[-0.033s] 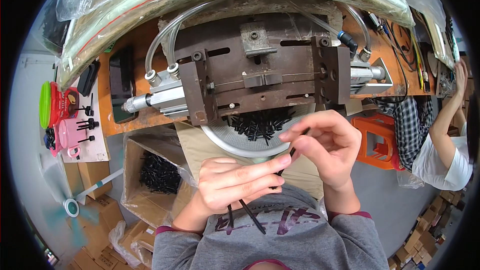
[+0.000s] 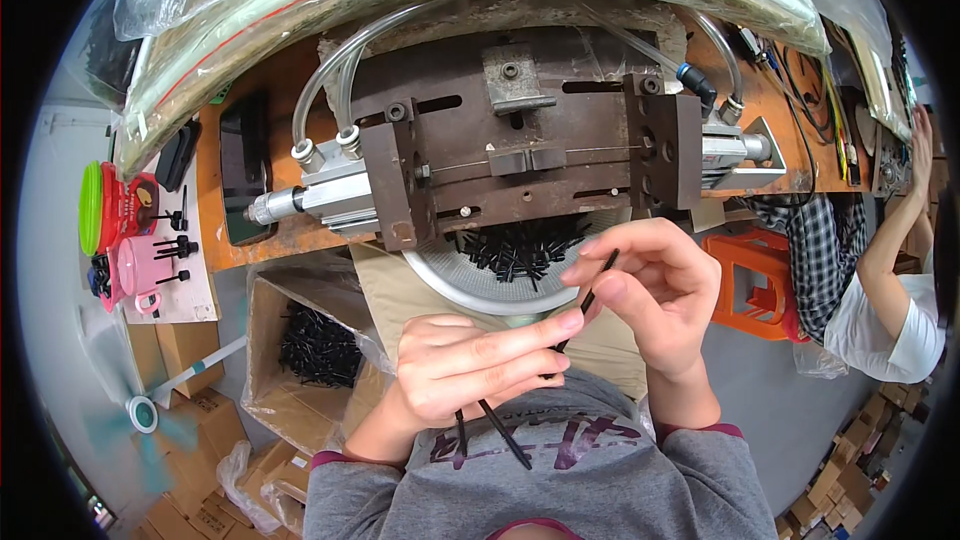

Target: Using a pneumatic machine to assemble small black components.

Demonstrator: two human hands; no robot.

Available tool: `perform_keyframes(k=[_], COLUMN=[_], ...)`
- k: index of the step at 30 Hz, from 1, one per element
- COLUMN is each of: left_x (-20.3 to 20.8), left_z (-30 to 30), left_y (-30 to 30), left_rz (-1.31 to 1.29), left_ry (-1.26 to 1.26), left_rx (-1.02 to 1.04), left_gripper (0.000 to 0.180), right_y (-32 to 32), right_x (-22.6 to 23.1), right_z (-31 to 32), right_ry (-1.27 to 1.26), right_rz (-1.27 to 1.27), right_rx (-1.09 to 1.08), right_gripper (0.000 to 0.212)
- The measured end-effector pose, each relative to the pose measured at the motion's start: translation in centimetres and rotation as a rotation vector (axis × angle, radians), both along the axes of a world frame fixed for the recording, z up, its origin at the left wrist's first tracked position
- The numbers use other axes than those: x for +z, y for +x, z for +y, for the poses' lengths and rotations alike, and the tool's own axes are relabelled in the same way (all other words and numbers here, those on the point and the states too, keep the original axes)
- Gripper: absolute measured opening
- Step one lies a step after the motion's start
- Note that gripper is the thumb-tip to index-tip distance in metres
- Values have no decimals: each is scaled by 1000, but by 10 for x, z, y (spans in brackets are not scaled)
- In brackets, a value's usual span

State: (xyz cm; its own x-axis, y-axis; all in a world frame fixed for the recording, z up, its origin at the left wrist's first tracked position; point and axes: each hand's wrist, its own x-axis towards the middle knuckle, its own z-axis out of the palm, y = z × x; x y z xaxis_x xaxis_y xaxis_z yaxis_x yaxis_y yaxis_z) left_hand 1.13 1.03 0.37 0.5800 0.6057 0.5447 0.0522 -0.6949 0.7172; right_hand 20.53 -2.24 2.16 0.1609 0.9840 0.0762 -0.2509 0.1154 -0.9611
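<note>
Several thin black rods (image 2: 507,434) are in my left hand (image 2: 470,365), which is closed around them below the machine. Their lower ends stick out beneath its fingers, over the grey shirt. One black rod (image 2: 606,267) slants up from the left fingertips to my right hand (image 2: 665,295). The right thumb and index finger pinch near its upper end; its tip shows above the thumb. Just beyond the hands, short black pieces (image 2: 520,252) lie piled in a pale round basket (image 2: 465,298). The dark metal fixture (image 2: 470,120) stands over the basket's far side.
Metal cylinders (image 2: 340,198) with clear hoses flank the fixture on the wooden bench (image 2: 285,252). An open carton (image 2: 285,405) of black pieces is at lower left, near a fan (image 2: 143,415). On the right are an orange stool (image 2: 735,285) and another person's arm (image 2: 885,240).
The rod's tip shows a little farther up above my right thumb, and the right fingers have shifted slightly. My left hand looks the same.
</note>
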Motion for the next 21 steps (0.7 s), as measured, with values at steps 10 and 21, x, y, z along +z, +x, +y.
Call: perform_keyframes(k=[10, 21], left_x=[1, -5], left_z=[1, 26], left_y=[6, 31], left_rz=[20, 450], left_ry=[13, 347], left_rx=[125, 440], left_gripper=[25, 21], right_y=[-3, 8], right_x=[-4, -13], right_z=[2, -20], right_ry=[-40, 216], right_rz=[-155, -627], right_rx=[-100, -299], right_gripper=[32, 19])
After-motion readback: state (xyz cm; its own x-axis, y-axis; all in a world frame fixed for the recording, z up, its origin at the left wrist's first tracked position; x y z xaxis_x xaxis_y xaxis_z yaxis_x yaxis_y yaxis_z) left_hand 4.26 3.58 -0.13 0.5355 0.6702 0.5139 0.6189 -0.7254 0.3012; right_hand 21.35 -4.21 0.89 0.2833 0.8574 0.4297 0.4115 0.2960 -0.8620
